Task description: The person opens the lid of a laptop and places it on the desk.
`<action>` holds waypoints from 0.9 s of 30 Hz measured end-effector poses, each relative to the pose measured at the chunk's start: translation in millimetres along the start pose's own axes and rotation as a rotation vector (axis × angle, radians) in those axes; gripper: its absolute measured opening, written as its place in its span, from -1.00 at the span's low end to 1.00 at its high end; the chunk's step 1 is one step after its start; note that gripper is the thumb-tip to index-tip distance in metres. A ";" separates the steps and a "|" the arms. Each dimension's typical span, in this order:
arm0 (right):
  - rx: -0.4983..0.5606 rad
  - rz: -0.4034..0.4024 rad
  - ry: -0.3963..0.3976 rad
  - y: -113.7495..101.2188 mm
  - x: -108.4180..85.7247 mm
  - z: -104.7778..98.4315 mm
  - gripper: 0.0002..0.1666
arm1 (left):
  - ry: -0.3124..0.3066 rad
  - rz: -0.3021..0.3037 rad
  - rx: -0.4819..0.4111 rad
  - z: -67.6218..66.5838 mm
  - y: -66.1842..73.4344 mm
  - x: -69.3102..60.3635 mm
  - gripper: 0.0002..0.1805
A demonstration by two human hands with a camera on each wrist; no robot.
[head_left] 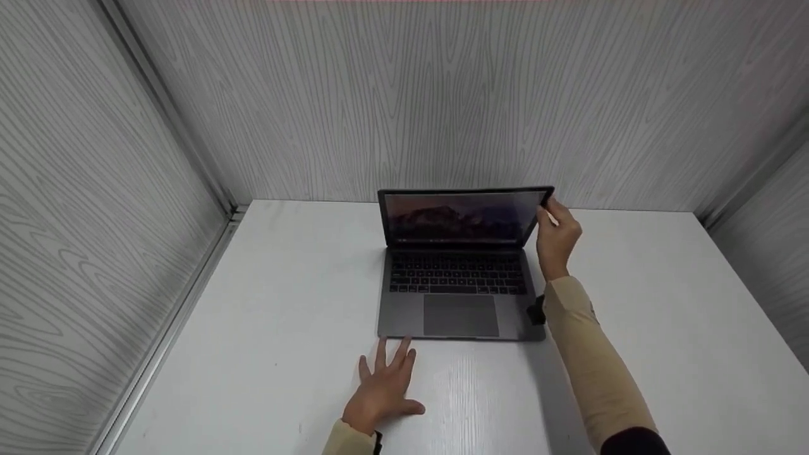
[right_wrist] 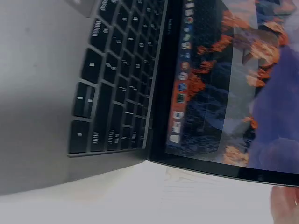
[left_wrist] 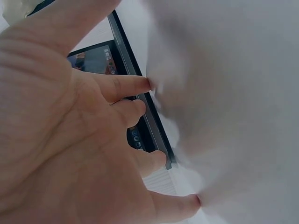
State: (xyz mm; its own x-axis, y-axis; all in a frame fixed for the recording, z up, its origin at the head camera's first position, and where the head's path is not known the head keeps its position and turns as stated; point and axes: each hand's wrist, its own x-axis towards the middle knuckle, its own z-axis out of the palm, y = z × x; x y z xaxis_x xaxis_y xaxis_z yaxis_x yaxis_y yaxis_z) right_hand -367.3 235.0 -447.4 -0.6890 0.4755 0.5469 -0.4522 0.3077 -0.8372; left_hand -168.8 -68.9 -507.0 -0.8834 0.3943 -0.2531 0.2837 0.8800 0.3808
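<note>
A grey laptop (head_left: 460, 319) lies unfolded on the white table, its lit screen (head_left: 464, 218) raised and showing a mountain picture. At the screen's upper right edge, my right hand (head_left: 557, 235) pinches the lid between thumb and fingers. In the right wrist view the keyboard (right_wrist: 112, 93) and screen (right_wrist: 210, 93) fill most of the picture, with only a bit of a finger (right_wrist: 285, 203) at the lower right corner. My left hand (head_left: 382, 388) has its fingers spread, with fingertips at the laptop's front left edge; the left wrist view shows its palm (left_wrist: 84, 149) close up.
The white table (head_left: 284, 303) extends around the laptop on both sides. A grey wood-grain panel (head_left: 404, 95) rises behind it, and similar panels stand at left (head_left: 76, 221) and right (head_left: 771, 240). A metal rail (head_left: 170, 328) runs along the left side.
</note>
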 end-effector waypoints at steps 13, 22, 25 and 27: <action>0.103 0.216 -0.555 -4.7 1.4 -26.2 0.00 | -0.030 -0.004 -0.017 -0.1 1.4 0.3 0.10; -0.100 0.139 -0.543 37.8 6.1 -15.9 0.15 | -0.024 -0.009 -0.028 -0.4 1.9 -1.2 0.12; -0.146 0.073 -0.541 42.2 6.9 -13.6 0.16 | -0.017 -0.010 -0.021 0.9 2.4 -1.0 0.13; -0.160 0.027 -0.537 44.3 8.3 -12.7 0.14 | -0.017 -0.011 -0.022 1.8 2.5 -1.2 0.13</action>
State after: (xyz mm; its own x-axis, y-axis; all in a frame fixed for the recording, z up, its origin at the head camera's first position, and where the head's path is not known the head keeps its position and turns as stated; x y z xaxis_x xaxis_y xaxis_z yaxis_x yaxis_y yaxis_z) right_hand -385.8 263.1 -480.0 -0.9100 0.0112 0.4145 -0.3673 0.4425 -0.8181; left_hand -166.4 -66.7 -507.4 -0.8801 0.3890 -0.2721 0.2654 0.8784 0.3974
